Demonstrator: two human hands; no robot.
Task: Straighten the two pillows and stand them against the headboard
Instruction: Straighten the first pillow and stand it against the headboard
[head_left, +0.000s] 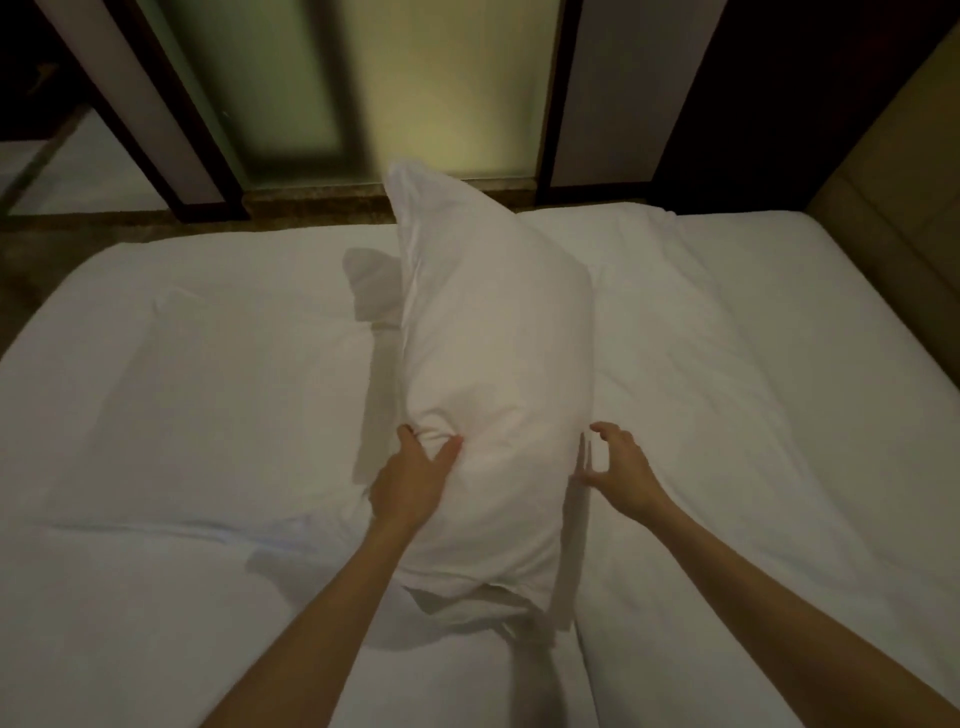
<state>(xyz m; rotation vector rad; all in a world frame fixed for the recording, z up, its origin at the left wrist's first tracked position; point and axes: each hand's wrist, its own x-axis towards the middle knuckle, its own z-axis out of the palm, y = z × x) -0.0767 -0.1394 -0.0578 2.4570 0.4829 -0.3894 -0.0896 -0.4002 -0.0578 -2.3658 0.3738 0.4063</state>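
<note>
A plump white pillow (493, 338) lies lengthwise across the middle of the white bed (753, 364), its far corner raised. My left hand (415, 478) pinches a fold of fabric on its near left side. At the pillowcase flap on the right edge, my right hand (618, 467) has its fingers spread and nothing clearly held. A second white corner (369, 280) pokes out behind the pillow on the left; I cannot tell whether it is the other pillow. The tan padded headboard (893, 197) runs along the bed's right side.
Beyond the far edge of the bed are a dark floor strip (311, 208), frosted glass panels (441, 104) and dark door frames (550, 104). The room is dim. A seam (576, 675) splits the bedding near me.
</note>
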